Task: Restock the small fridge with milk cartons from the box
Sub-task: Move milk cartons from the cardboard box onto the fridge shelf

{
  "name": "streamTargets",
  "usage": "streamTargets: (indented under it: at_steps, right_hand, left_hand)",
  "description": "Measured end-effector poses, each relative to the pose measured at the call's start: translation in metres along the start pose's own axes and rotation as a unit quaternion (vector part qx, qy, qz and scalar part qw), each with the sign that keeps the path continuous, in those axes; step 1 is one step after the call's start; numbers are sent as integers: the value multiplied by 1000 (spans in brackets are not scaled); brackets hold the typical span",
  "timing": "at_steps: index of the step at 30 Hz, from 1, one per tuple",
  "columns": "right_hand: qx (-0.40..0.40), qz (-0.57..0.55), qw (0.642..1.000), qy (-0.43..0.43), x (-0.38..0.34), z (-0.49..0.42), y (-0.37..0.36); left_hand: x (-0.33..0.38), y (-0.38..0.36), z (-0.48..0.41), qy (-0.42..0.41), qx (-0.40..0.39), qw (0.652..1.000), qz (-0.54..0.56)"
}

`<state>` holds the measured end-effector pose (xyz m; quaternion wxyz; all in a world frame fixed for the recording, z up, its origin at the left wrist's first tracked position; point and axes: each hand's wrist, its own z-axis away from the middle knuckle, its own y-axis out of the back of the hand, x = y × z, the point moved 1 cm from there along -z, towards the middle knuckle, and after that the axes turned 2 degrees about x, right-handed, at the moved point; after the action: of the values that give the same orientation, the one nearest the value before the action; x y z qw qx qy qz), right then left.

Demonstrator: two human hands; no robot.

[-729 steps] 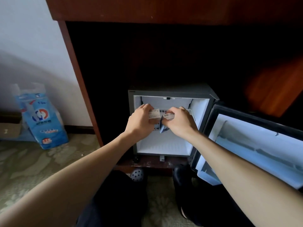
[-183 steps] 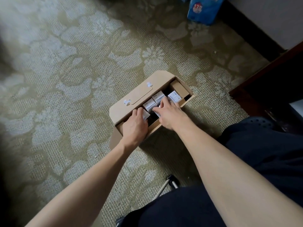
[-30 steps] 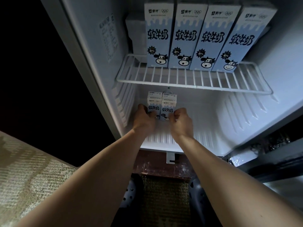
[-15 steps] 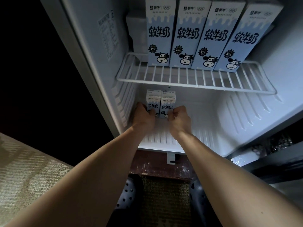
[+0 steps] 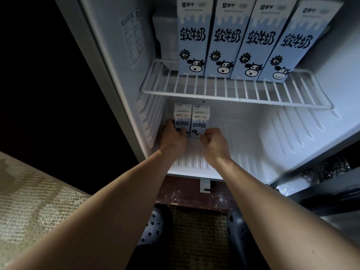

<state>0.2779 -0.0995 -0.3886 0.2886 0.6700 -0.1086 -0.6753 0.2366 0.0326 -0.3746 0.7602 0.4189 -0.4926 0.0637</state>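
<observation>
Hands and cartons had barely shifted since half a second before. Left hand (image 5: 172, 138) gripped the left carton (image 5: 182, 115). Right hand (image 5: 213, 142) had its fingers curled at the right carton (image 5: 200, 118), hold unclear. Both cartons stood back-left on the fridge (image 5: 243, 137) floor, apparently placed. Next: release without toppling.

Each of the four upper cartons (image 5: 226, 36), across the top of the frame on the wire shelf (image 5: 233, 95), carried big dark characters, 软牛奶. Beneath stood 47% in a dark starburst, and at the top a 蒙牛 logo with the Olympic rings. The two lower cartons (image 5: 200, 118), centre left, showed the same 软牛奶. The sticker (image 5: 132, 38) on the fridge wall (image 5: 124, 84), upper left, was too small to read.
</observation>
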Motion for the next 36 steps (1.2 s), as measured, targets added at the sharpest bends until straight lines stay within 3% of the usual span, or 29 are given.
streamTargets:
  at_steps: [11,16,20,25,36]
  right_hand:
    - [-58,33,998,-3,2,3,6]
    - [-150,83,985,-22,-11,39,22]
    - [-260,235,936,44,-29,80,37]
    - [-279,335,896,83,-66,109,68]
    - [-244,384,873,174,-189,204,136]
  left_hand:
    - [1,4,9,17,-54,998,-1]
    - [-3,21,33,0,-133,990,-53]
    - [3,47,65,-69,-217,962,-151]
    - [31,88,110,-150,-295,899,-287]
    - [61,234,216,-198,-211,894,-342]
